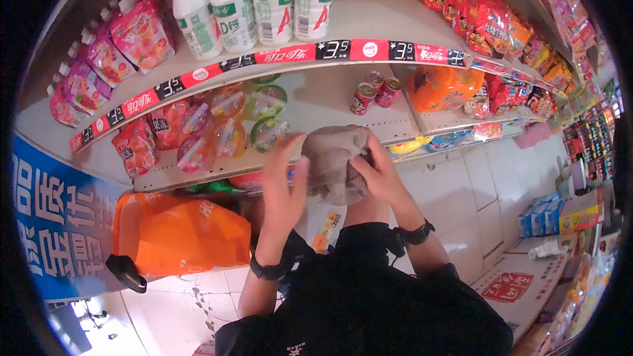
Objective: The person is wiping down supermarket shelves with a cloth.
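A crumpled grey-brown cloth [330,148] is bunched up in front of me, at the front edge of the lower shelf. My right hand [384,175] grips its right side, thumb across the front and fingers curled behind. On the cloth's left, my left hand [285,181] is raised with its fingers stretched out and apart, holding nothing. Behind the left hand sit clear-lidded jelly cups [229,138] in several colours. Three small red cans [376,92] stand on the lower shelf beyond the cloth.
White bottles [232,10] and pink pouches [142,33] line the upper shelf, above a red price strip [283,55]. Red snack packets [475,13] lie at right. An orange bag [184,234] hangs low at left. Cartons [544,216] stand across the tiled aisle [455,204].
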The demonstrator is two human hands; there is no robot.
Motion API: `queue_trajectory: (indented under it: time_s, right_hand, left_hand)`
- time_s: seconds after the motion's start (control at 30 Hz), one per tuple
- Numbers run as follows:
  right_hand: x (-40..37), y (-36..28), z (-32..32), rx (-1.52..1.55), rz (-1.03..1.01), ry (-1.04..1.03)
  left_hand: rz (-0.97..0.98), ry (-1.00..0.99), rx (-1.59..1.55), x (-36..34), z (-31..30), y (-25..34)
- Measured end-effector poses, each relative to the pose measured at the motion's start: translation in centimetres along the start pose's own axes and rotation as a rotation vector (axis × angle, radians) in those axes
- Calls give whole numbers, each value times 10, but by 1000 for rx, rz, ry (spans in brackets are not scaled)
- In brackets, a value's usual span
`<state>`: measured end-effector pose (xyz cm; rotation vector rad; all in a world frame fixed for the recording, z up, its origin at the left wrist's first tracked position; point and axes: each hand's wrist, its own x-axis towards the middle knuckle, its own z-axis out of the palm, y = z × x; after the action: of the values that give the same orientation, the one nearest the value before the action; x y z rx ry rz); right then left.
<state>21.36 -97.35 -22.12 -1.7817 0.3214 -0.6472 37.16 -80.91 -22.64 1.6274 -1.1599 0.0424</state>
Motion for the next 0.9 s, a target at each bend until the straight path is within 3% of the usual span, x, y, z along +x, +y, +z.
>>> queue_trajectory:
  time_s: [0.13,0.2,0.23,0.37,0.43,0.57,0.63,0.67,0.7,0.77,0.9]
  right_hand:
    - [2,-18,6,35,-61,28]
    - [-3,-4,14,38,-143,389]
    - [-9,1,13,39,-149,389]
    - [-20,2,8,-52,-18,311]
    - [-19,-14,11,-323,-244,291]
    - [1,-11,-2,-295,-243,398]
    - [14,-32,-16,-520,-470,480]
    - [20,-51,-26,-635,-582,504]
    - [25,-71,-32,-776,-593,559]
    - [38,-90,-43,-912,-608,610]
    - [73,-86,-42,-1119,-578,547]
  left_hand:
    - [-21,-30,-79,1,31,37]
    - [-122,-34,-206,-2,46,26]
    - [-225,-38,-331,-1,50,24]
    - [-171,49,-226,4,58,35]
    - [-161,52,-424,7,57,35]
    - [-129,-112,-661,26,12,49]
    - [61,-102,-264,45,-14,60]
    - [165,39,-11,54,-27,52]
    - [264,176,243,63,-44,41]
    - [308,409,443,84,-79,16]
    - [288,486,719,108,-130,-16]
